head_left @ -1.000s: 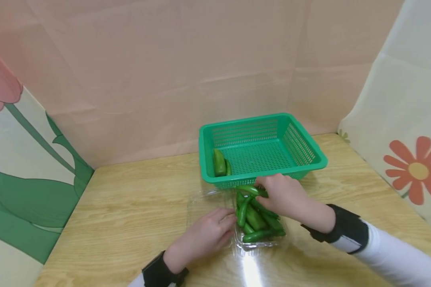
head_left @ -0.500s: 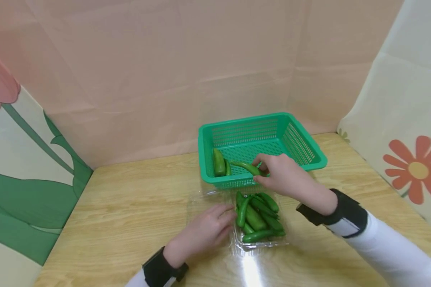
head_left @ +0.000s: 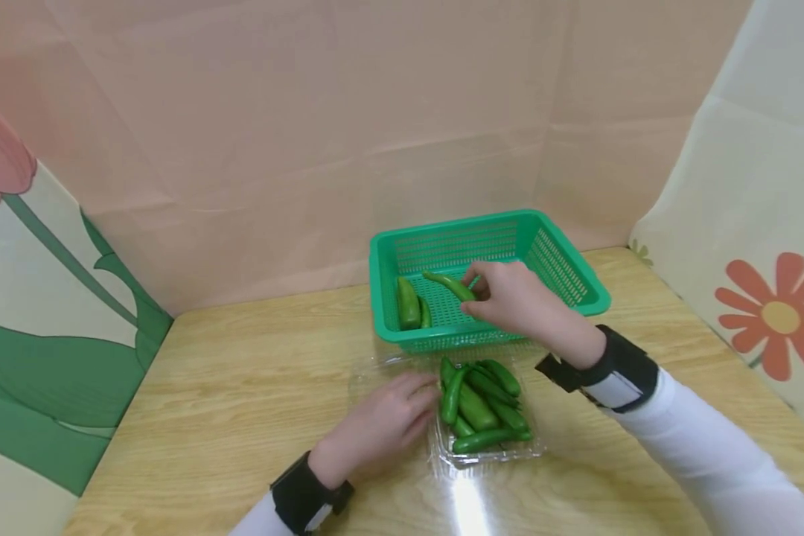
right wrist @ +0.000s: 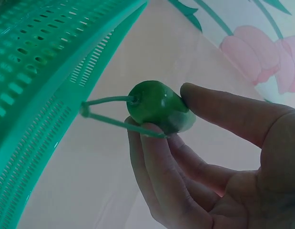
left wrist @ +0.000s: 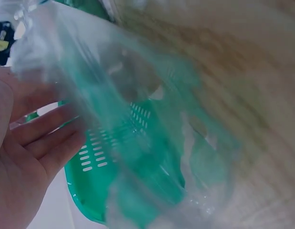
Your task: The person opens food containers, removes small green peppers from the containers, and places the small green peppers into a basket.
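1. Head view: right hand [head_left: 514, 298] over green basket [head_left: 462, 251], thumb and fingers pinching held pepper [head_left: 449, 284]. Free end points to 10 o'clock, above the basket floor.
2. Head view, inside basket: fat pepper [head_left: 409, 305] and slim pepper [head_left: 425, 313], side by side toward 8 o'clock.
3. Head view, at basket's 6 o'clock: clear container [head_left: 469, 460] on wood table [head_left: 254, 387], filled with pepper pile [head_left: 479, 406], all green, lying at mixed angles.
4. Head view, at container's 9 o'clock: left hand [head_left: 383, 423], fingertips by the edge, clear lid [head_left: 368, 380] partly under it.
5. Head view, around: pink backdrop [head_left: 295, 149] at 12 o'clock, orange flower print [head_left: 780, 318] at 3.
6. Left wrist view: left hand at 9 o'clock, fingers loose, fairly straight, next to blurry clear plastic; exact contact can't tell. Basket shows through it toward 6.
7. Right wrist view: held pepper between thumb at its 3 o'clock and fingers at 6. Thin stem [right wrist: 109, 99] runs out to 9, bends sharply back. Basket at 10, pink flower print [right wrist: 249, 52] at 1.
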`<state>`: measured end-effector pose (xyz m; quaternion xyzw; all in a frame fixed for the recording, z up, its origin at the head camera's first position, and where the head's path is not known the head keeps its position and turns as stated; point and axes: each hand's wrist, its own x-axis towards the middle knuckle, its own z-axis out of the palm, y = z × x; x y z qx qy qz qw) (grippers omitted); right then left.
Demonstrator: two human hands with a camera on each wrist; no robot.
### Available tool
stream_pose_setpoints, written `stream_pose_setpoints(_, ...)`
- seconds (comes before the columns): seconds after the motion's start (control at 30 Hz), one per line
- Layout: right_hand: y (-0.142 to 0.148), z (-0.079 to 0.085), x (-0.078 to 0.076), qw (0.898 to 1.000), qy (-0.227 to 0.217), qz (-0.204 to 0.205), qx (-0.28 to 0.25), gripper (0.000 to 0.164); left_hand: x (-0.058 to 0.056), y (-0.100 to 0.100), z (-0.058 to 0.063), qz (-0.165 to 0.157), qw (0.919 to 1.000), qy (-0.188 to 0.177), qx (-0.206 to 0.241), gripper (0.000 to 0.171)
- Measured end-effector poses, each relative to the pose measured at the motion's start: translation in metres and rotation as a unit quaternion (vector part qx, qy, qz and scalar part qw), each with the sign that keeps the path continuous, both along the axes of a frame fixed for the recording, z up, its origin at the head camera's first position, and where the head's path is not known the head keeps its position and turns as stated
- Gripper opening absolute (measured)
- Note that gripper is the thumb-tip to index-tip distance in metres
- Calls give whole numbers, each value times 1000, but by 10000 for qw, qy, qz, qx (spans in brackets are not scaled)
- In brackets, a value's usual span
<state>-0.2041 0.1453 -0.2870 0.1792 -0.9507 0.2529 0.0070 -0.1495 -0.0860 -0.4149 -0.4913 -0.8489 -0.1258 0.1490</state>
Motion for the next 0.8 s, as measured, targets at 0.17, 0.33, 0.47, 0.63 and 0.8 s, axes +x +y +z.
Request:
stream_pose_setpoints(0.17, -1, 3, -4, 10000, -87, -28, -11, 34, -6, 2, 1, -25, 9998, 197, -87, 27)
stream_pose_setpoints(0.33, -2, 6, -9, 9999, -120, -15, -51, 35, -10, 2, 1, -82, 9990, 408, -144, 26)
stream_pose_setpoints(0.47, -4, 8, -15, 9999, -122, 5, -82, 35, -11, 1, 1, -100, 9992, 351, -170, 28)
stream_pose_setpoints(0.63, -9, 10, -26, 9998, -183, 24, -76, 38, -10, -3, 1, -137, 9993, 246, -240, 31)
stream_pose_setpoints(0.8, -17, 15, -38, 9995, -327, -15, -20, 42, -9, -3, 4, -63, 9992, 106, -391, 34)
